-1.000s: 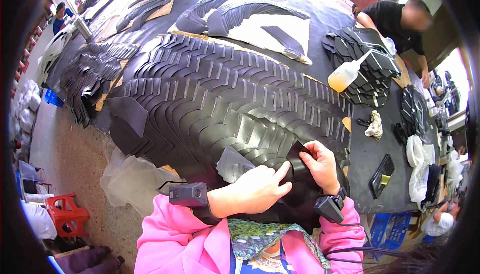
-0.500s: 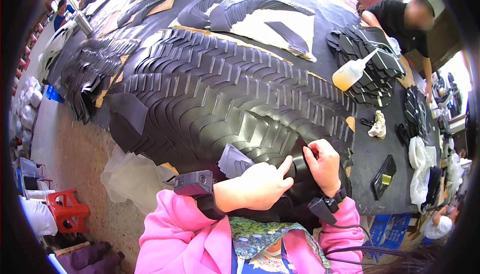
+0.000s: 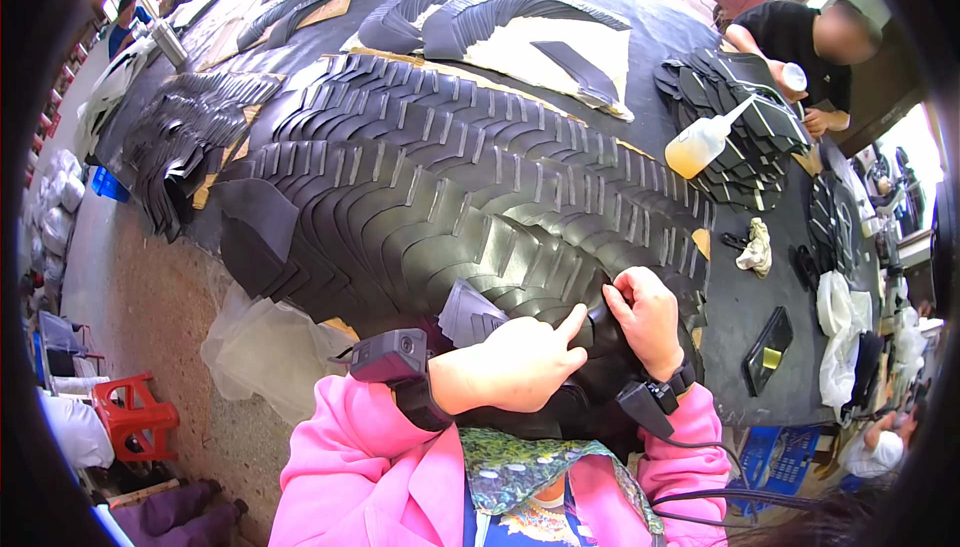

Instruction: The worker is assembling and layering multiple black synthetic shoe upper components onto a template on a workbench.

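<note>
At the table's point(image 3: 728, 312) near edge, our right hand point(image 3: 648, 322) pinches a glossy, leather-like black piece point(image 3: 602, 333) between thumb and forefinger; our left hand point(image 3: 525, 362), thumb spread apart, lays its straight forefinger against it. Curved, grey-banded panels point(image 3: 410, 212) overlap beyond.

Glossy black panels point(image 3: 425, 237) lie overlapped in curving rows, short grey edge strips showing, left of the squeeze bottle point(image 3: 700, 145).
</note>
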### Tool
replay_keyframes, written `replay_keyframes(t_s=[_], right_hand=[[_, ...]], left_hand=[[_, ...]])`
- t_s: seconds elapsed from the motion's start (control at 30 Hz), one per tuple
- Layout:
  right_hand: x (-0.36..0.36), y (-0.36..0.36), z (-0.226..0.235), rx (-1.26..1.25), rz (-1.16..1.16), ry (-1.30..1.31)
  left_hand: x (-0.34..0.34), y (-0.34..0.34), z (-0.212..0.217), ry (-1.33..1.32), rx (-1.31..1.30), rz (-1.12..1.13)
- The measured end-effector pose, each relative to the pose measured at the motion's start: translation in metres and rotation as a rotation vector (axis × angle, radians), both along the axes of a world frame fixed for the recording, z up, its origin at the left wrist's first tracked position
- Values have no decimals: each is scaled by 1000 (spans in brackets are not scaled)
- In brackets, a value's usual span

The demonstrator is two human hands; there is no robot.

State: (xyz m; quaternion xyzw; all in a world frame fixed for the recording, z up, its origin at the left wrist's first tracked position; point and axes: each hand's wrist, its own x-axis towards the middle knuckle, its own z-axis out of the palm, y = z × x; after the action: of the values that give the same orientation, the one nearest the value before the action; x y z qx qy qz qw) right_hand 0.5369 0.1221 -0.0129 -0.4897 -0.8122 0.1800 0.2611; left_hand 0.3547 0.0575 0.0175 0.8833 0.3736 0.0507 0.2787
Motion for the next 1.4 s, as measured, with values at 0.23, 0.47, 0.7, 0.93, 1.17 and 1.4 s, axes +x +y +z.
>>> replay_keyframes(t_s=[0.23, 0.47, 0.7, 0.93, 1.17, 1.4], right_hand=[[0, -3, -1, 221, 106, -121], [12, -8, 10, 279, 199, -332], [-7, -67, 65, -176, 471, 389], [-28, -87, 54, 79, 403, 179], [-35, -89, 62, 114, 394, 123], [-24, -74, 60, -160, 344, 337]], left_hand=[[-12, -14, 20, -30, -19, -1], [-41, -42, 63, -1295, -793, 621], [-16, -56, 13, -1585, -842, 764], [1, -61, 1, -1645, -792, 714], [-2, -64, -2, -1654, -676, 702], [-15, -60, 6, -1622, -746, 668]])
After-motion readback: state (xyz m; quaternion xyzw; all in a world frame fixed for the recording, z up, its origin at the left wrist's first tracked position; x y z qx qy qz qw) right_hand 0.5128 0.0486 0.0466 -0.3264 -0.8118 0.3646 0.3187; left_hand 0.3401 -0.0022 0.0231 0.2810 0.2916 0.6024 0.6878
